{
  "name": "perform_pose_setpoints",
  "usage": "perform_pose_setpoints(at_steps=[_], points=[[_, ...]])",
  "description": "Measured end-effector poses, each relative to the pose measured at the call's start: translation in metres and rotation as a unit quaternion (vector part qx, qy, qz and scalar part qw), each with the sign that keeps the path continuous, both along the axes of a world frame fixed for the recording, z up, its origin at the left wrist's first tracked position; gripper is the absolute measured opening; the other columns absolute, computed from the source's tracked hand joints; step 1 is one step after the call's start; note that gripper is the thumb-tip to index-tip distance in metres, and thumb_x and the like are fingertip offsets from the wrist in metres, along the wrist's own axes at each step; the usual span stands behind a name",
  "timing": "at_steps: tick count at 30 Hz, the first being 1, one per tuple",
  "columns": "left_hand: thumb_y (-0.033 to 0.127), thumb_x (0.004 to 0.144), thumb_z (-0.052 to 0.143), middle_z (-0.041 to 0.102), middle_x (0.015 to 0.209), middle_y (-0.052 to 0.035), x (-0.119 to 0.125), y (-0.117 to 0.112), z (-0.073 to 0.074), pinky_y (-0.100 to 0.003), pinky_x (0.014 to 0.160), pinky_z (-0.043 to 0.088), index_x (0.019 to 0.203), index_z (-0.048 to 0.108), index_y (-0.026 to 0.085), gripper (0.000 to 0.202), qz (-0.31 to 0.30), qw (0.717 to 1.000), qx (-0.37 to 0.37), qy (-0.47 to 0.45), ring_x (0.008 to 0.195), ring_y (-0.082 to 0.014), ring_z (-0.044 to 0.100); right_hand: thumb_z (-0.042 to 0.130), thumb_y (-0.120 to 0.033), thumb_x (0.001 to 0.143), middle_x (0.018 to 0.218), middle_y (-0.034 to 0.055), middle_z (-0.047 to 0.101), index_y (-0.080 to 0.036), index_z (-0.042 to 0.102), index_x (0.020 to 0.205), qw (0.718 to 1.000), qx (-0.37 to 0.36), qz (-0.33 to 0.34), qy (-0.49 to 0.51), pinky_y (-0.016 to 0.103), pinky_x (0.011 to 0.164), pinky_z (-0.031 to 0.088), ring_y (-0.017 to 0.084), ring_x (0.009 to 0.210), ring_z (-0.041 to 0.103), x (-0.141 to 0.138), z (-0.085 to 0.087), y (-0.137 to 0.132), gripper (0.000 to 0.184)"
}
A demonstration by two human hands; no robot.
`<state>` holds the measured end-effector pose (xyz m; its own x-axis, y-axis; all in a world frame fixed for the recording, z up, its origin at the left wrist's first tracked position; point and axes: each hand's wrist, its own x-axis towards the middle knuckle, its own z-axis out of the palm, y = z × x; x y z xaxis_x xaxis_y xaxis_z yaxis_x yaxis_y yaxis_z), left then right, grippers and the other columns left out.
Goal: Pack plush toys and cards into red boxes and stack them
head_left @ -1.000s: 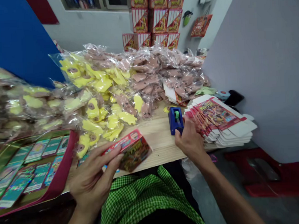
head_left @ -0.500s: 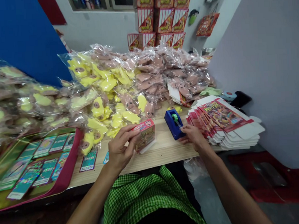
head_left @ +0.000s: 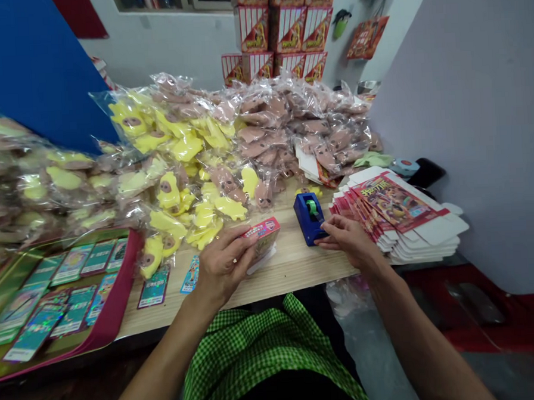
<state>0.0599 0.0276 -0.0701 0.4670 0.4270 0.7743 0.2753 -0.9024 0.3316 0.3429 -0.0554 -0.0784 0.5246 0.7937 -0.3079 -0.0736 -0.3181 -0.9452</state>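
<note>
Small box: red-topped, at the table's (head_left: 298, 275) near side, between the two hands; box (head_left: 267, 231) left of the tape dispenser (head_left: 308, 223) and apart from it.
Left hand (head_left: 225, 263): thumb and fingers closed on the box's left end, hiding much of it.
Right hand (head_left: 348, 238): thumb and forefinger drawn nearly together at the dispenser's near end; whether tape is pinched between them I can't tell.
Box, weight and stiffness: light, I'd judge; thin card, firm at the edges, likely to dent mid-panel.
Box, surface: printed, probably smooth, a little slippery.
Box, best hold: opposite sides near an end, light squeeze, far end left free.
Dispenser, hold: looks stiff; steady it by the blue body, away from the cutting edge.
</note>
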Motion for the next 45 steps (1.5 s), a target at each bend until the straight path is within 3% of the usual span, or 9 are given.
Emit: perform_pose_setpoints(at_steps=[6,9,12,15,19,24,30,38,45], points=[[0.014,0.096,0.064,0.076,0.112,-0.0101,0.001,0.001,0.002,-0.032,0.083,0.066,0.103,0.072,0.016,0.011,0.004,1.0,0.002,0.002,0.099,-0.0187,0.075,0.077,-0.055,0.064,0.067,0.0023,0.059,-0.022,0.046,0.058,0.996,0.032,-0.049,-0.074,0.035,0.071,0.06,0.024,0.076,0.071,-0.014,-0.039,-0.013,0.045],[0.014,0.096,0.063,0.075,0.115,-0.0111,0.003,-0.002,0.001,-0.035,0.084,0.066,0.105,0.071,0.016,0.012,0.018,1.0,0.006,0.009,0.103,-0.0199,0.074,0.072,-0.052,0.066,0.076,0.0058,0.06,-0.023,0.048,0.055,0.985,0.038,-0.073,-0.151,0.037,0.076,0.057,0.026,0.086,0.066,-0.018,-0.042,-0.022,0.04],[0.015,0.096,0.063,0.074,0.116,-0.0127,0.005,-0.006,-0.001,-0.035,0.084,0.066,0.104,0.069,0.015,0.01,0.02,1.0,0.018,0.005,0.103,-0.0201,0.074,0.07,-0.043,0.071,0.087,0.009,0.064,-0.022,0.06,0.063,0.968,0.05,-0.075,-0.234,0.035,0.078,0.052,0.026,0.092,0.062,-0.027,-0.021,-0.033,0.025],[0.014,0.096,0.063,0.076,0.113,-0.0104,0.006,-0.008,-0.002,-0.033,0.083,0.066,0.103,0.069,0.017,0.01,0.017,1.0,0.019,-0.004,0.099,-0.0179,0.075,0.064,-0.041,0.083,0.074,0.0047,0.066,-0.022,0.069,0.076,0.956,0.097,0.036,-0.276,0.032,0.066,0.047,0.021,0.071,0.06,-0.051,0.009,-0.038,0.02],[0.015,0.097,0.062,0.077,0.114,-0.0095,0.005,-0.007,-0.002,-0.033,0.082,0.066,0.101,0.07,0.018,0.009,0.031,0.999,0.023,0.004,0.099,-0.0182,0.076,0.061,-0.04,0.09,0.063,-0.0009,0.065,-0.021,0.075,0.107,0.959,0.18,0.179,-0.127,0.031,0.062,0.049,0.017,0.06,0.06,-0.093,0.035,-0.026,0.029],[0.017,0.098,0.062,0.078,0.104,-0.0071,0.004,-0.009,-0.003,-0.03,0.08,0.064,0.109,0.065,0.018,0.011,0.038,0.999,0.002,-0.017,0.092,-0.0167,0.076,0.067,-0.036,0.085,0.062,-0.0033,0.066,-0.016,0.046,0.155,0.965,0.195,0.176,0.02,0.032,0.06,0.054,0.016,0.058,0.061,-0.123,0.037,0.006,0.076],[0.018,0.101,0.057,0.074,0.112,-0.0067,0.002,-0.007,-0.001,-0.032,0.086,0.063,0.121,0.063,0.021,0.021,0.001,1.0,-0.021,0.008,0.101,-0.0168,0.072,0.067,-0.037,0.084,0.059,-0.0062,0.061,-0.016,0.039,0.159,0.968,0.193,0.158,0.028,0.03,0.053,0.055,0.015,0.052,0.059,-0.13,0.025,0.021,0.083],[0.014,0.101,0.053,0.069,0.117,-0.0093,-0.004,-0.003,0.007,-0.037,0.085,0.063,0.127,0.066,0.022,0.03,-0.066,0.994,-0.076,0.035,0.104,-0.0189,0.069,0.063,-0.026,0.081,0.06,-0.0086,0.058,-0.016,0.008,0.166,0.969,0.176,0.174,0.023,0.029,0.05,0.054,0.016,0.05,0.059,-0.128,0.021,0.021,0.102],[0.013,0.099,0.058,0.07,0.119,-0.0077,0.002,-0.021,-0.001,-0.037,0.094,0.06,0.122,0.068,0.024,0.028,0.014,0.984,-0.145,-0.103,0.11,-0.0184,0.068,0.061,-0.033,0.084,0.067,-0.005,0.064,-0.014,-0.003,0.165,0.977,0.128,0.168,-0.01,0.025,0.042,0.047,0.015,0.045,0.058,-0.115,0.011,0.019,0.105]])
